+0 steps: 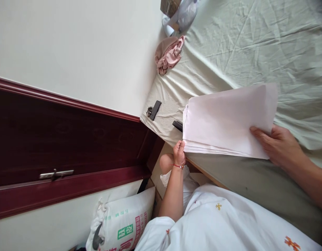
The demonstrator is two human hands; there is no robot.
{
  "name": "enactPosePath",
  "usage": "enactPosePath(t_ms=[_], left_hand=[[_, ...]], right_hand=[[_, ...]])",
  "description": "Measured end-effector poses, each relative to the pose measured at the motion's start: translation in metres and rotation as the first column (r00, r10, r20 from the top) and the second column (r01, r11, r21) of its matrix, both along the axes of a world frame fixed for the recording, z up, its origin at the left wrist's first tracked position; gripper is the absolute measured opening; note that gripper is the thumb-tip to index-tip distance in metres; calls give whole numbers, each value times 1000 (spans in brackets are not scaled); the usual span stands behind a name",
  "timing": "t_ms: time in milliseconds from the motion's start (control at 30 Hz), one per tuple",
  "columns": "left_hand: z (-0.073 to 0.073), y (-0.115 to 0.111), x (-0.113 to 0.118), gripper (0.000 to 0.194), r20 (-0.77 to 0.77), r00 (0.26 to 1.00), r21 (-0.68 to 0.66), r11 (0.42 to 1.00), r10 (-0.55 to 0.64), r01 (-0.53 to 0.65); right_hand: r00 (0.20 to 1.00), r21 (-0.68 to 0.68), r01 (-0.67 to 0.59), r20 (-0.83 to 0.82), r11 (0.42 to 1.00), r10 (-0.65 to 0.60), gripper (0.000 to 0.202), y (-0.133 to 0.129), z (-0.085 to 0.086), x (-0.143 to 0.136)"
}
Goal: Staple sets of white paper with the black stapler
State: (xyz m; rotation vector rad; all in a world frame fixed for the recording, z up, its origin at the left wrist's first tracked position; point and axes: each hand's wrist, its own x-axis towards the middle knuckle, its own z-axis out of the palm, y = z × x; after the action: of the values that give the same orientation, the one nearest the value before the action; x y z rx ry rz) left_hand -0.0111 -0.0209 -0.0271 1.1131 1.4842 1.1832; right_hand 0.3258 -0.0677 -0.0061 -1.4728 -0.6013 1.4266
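A stack of white paper sheets (pixel 223 122) is held at an angle over the near edge of the bed. My left hand (pixel 179 152), with a red cord bracelet at the wrist, is closed on the stack's lower left corner. At the right end my right hand (pixel 278 141) grips the sheets, its thumb on top and the other fingers hidden beneath. The edges fan slightly along the left and lower sides. A dark flat object (pixel 178 126) lies partly hidden behind the paper's left edge; I cannot make out its kind.
A pale green sheet (pixel 255 45) covers the bed. Near the wall lie a black bar-shaped object (pixel 155 110), a crumpled pink cloth (pixel 170 55) and a plastic bag (pixel 187 15). A dark red door (pixel 72 136) and a printed white sack (pixel 124 219) are on the left.
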Motion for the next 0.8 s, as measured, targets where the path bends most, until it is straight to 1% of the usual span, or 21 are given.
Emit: enactPosePath(t_ms=[133,300,367,533,667,800], left_hand=[[-1,-2,-1,49,13,999,-36,999,-34,34],[-2,-1,0,54,-29,999,14,1000,15,-14],[-1,-1,0,55,-25,1000,20,1000,17,-16],[2,-4,0,51,26,999,-36,998,-46,47],[3,-4,0,50,7,1000,-24,999,-26,27],[1,-3,0,54,-2,1000,-23,1000,-13,13]], right_hand=[[1000,0,6,-23,1000,-6,35,-1,-2,0],[999,0,15,-31,1000,-15,36,-1,-4,-1],[999,-10,16,-34,1000,-16,37,-1,-4,-1],[1000,4,26,-2,1000,-26,35,-2,-3,1],[999,14,35,8,999,-35,31,-2,1,0],[1000,14,22,-16,1000,-22,34,-3,-3,-1]])
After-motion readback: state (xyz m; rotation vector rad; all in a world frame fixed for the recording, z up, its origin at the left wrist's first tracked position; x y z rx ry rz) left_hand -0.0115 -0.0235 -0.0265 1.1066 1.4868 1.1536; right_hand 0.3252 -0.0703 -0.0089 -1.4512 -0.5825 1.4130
